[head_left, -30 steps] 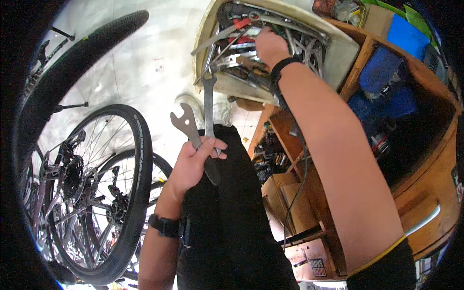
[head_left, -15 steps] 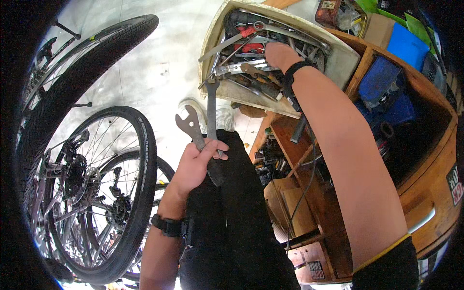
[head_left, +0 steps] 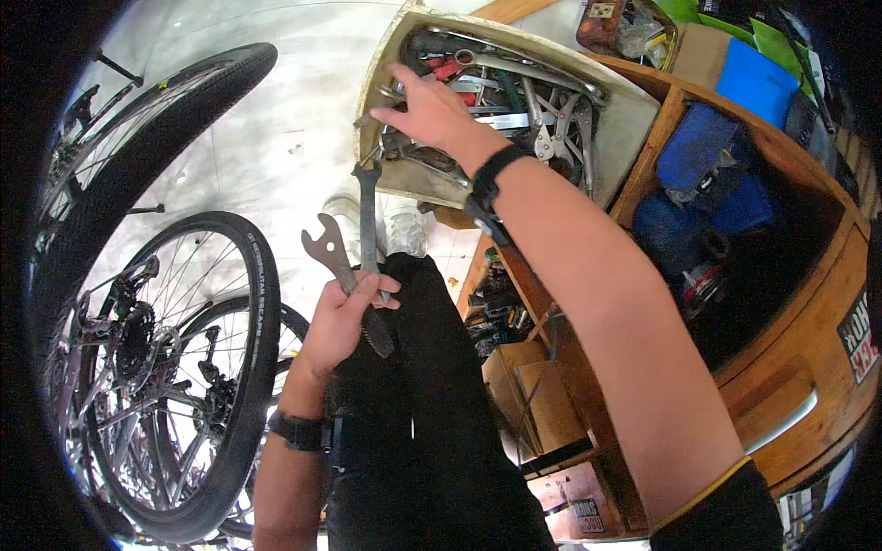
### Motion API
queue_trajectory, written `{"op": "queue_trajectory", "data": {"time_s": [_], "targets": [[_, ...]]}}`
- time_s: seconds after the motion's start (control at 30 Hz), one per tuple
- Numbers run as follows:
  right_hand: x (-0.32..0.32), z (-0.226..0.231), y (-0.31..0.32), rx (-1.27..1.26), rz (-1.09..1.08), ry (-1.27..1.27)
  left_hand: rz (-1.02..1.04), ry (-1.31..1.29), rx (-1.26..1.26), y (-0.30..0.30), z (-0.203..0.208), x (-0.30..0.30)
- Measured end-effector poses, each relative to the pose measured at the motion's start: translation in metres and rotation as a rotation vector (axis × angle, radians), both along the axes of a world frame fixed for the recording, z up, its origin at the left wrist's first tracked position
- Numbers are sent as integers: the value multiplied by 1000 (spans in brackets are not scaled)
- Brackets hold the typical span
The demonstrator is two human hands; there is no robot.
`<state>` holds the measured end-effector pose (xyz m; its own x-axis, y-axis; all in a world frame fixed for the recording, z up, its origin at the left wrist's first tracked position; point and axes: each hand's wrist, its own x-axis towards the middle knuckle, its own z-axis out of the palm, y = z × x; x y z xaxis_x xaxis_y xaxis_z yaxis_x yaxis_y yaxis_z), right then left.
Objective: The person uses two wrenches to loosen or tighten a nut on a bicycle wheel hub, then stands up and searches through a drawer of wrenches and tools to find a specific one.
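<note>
Two flat wrenches are held in my left hand (head_left: 342,317), in front of my dark trousers. One wrench (head_left: 324,246) has a wide, hooked jaw and a hole in its head; beside it, a longer open-end wrench (head_left: 368,220) points up toward the bin. Over the left part of a dirty cream bin (head_left: 617,156) reaches my right hand (head_left: 432,108), thumb and forefinger spread apart. Small metal parts lie by its fingertips; whether it touches them I cannot tell. Locking pliers (head_left: 548,142), a ring spanner (head_left: 524,66) and red-handled tools fill the bin.
Bicycle wheels with black tyres (head_left: 262,312) stand along the left. At the right is a wooden cabinet (head_left: 781,404) holding a blue bag (head_left: 703,151). Cardboard boxes (head_left: 547,399) sit on a lower shelf, and a blue box (head_left: 758,83) rests at the upper right.
My right hand has moved left across the bin and its fingers have spread. Locking pliers now show where my hand and wrist were. My left hand keeps both wrenches.
</note>
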<state>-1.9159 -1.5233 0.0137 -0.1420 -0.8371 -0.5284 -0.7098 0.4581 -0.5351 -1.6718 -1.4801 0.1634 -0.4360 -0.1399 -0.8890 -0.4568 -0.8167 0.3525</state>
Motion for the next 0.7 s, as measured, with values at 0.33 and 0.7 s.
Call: {"op": "queue_trajectory", "data": {"time_s": [0.33,0.7], "targets": [[3,44,14,342,98,200,-15,-6,0,-1,10,12],[-33,44,45,338,266,133,-25,33,-47,-2,7,14]]}}
